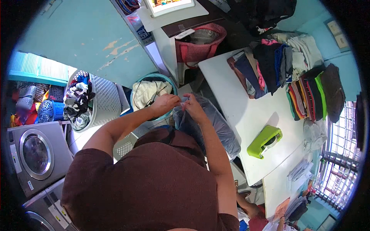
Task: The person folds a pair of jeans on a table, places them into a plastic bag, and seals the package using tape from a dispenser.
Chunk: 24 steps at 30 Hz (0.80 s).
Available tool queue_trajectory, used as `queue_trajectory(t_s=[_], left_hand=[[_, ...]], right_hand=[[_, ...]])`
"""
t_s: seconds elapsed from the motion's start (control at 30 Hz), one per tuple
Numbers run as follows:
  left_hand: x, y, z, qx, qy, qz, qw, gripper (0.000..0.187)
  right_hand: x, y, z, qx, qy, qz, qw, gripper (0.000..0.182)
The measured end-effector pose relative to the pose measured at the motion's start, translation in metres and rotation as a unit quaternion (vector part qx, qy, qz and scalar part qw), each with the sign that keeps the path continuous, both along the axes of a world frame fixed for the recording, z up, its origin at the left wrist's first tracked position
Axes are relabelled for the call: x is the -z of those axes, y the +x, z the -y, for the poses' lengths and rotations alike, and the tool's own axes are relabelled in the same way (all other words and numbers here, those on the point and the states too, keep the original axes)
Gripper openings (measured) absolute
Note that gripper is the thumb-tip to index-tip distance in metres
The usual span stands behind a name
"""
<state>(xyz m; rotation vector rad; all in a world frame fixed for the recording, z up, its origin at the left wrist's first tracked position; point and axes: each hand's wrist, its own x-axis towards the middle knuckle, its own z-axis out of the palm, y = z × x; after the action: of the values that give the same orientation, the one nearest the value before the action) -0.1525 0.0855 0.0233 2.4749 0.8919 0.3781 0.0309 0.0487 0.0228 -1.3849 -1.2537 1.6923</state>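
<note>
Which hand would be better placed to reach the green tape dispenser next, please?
Probably the right hand: it is nearer the table and dispenser than the left hand, though both are at the bag.

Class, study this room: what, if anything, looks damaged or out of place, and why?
The light blue panel at upper left looks damaged: its paint is chipped in ragged pale streaks, breaking an otherwise mostly even colour.

The left hand (166, 104) and right hand (194, 109) pinch the top of a plastic bag (210, 123); the bench (235, 109) bears folded clothes (269, 65) and a green tape dispenser (257, 147).
</note>
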Motion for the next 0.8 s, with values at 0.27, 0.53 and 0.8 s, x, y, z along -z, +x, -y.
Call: queue_trajectory(t_s=[0.27, 0.53, 0.8], left_hand=[[0.028, -0.024, -0.030, -0.086, -0.661, 0.059, 0.743, 0.025], [0.002, -0.010, 0.006, -0.239, -0.583, 0.278, 0.725, 0.029], [-0.009, -0.005, -0.006, 0.036, 0.079, -0.039, 0.995, 0.021]], right_hand=[[-0.008, -0.022, 0.014, -0.067, 0.240, 0.360, 0.899, 0.022], [0.009, -0.015, 0.000, -0.027, 0.198, 0.355, 0.913, 0.020], [0.033, 0.001, -0.014, -0.140, 0.133, 0.191, 0.962, 0.025]])
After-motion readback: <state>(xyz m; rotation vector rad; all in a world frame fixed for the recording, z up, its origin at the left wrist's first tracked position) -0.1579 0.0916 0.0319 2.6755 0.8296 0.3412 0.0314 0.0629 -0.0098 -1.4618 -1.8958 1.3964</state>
